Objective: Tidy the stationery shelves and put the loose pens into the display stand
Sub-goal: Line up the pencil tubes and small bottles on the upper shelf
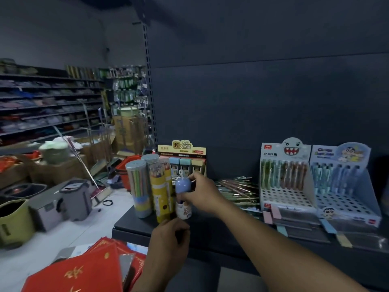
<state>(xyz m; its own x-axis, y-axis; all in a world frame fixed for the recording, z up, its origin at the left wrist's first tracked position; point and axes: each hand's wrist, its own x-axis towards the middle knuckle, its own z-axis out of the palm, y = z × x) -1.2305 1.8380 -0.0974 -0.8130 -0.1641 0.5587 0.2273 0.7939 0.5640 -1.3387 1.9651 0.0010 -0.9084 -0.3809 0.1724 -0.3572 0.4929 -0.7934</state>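
A shop — a stationery store. A dark metal shelf [210, 230] on a slotted upright [149, 81] carries cardboard pen display stands [284, 175] and tubes of coloured pencils [140, 186] — beyond stand stocked aisle shelves [48, 106], cartons [128, 129] and a red basket [126, 167].

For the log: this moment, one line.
right hand: grips blue-capped container | left hand: by yellow tube | loose pens: on shelf

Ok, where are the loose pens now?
Head view, right of centre: the loose pens lie heaped on the shelf, between the right hand, which holds the blue-capped tube, and the white stand.
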